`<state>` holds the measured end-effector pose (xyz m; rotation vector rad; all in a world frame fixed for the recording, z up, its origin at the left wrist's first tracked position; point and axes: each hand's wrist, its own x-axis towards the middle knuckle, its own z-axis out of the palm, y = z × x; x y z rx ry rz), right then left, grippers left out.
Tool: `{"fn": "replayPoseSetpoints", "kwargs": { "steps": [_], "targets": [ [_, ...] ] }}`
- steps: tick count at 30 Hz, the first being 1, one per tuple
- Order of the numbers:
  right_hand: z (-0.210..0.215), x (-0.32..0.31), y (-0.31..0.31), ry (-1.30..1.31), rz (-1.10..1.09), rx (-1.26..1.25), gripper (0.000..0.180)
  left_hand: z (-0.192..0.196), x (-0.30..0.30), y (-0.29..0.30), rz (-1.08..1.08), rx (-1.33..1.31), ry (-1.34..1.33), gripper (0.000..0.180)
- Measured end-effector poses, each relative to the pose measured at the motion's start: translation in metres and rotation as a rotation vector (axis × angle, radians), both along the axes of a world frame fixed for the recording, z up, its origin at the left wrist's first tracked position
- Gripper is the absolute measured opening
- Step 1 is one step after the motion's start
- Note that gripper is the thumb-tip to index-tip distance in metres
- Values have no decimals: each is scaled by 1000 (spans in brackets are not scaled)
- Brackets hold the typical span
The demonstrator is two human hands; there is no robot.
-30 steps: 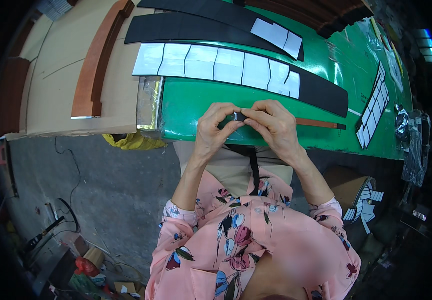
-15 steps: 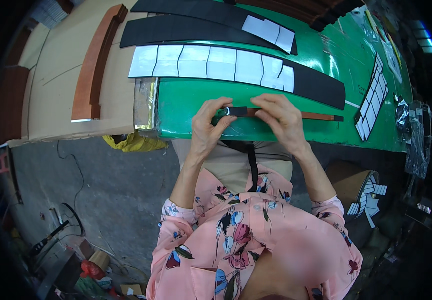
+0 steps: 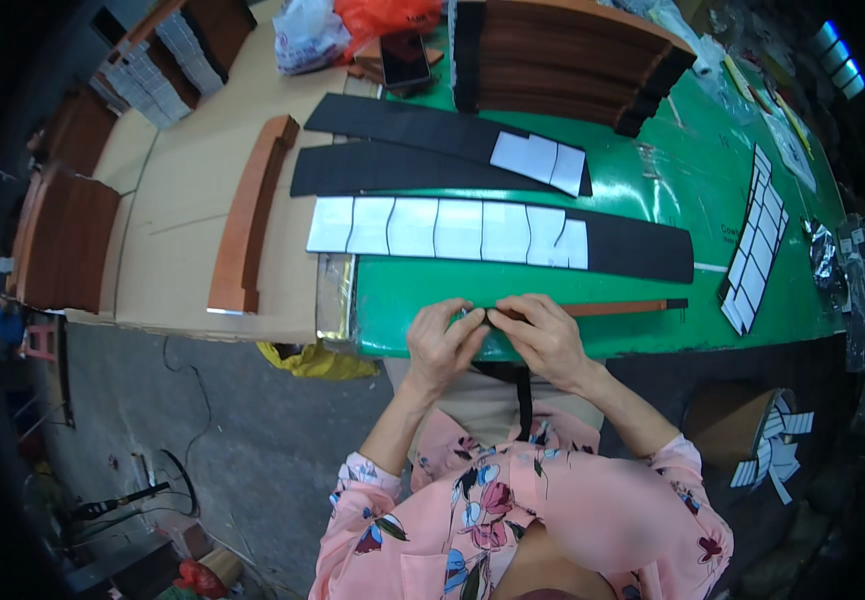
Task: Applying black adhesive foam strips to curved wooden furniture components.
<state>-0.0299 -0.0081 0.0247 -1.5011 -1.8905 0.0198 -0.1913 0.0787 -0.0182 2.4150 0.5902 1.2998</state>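
My left hand (image 3: 439, 343) and my right hand (image 3: 544, 335) meet at the front edge of the green table (image 3: 652, 180). Both pinch the left end of a thin brown wooden strip (image 3: 617, 308) that lies along that edge and runs to the right. A narrow black band (image 3: 523, 395) hangs down from under my hands toward my lap. Just beyond my fingers lies a long black curved sheet (image 3: 632, 252) with several white paper pieces (image 3: 447, 229) stuck on its left part.
Two more black curved sheets (image 3: 392, 150) lie farther back, one bearing white pieces (image 3: 537, 160). A stack of brown wooden strips (image 3: 562, 60) stands at the far edge. A curved wooden piece (image 3: 250, 215) rests on the beige board at left. White pieces (image 3: 755, 240) lie at right.
The view has tilted so more of the far table shows. My hands have stayed together on the strip's left end at the table's front edge, shifting slightly.
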Motion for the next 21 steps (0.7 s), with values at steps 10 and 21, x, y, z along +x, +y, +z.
{"fn": "replayPoseSetpoints", "kwargs": {
  "steps": [10, 21],
  "targets": [
    [38, 115, -65, 201, -557, 83, 30, 7, 16, -15, 25, -845, -188, 9],
    [-12, 176, -135, 747, -832, -354, 31, 11, -2, -15, 152, -926, -64, 27]
  ]
}}
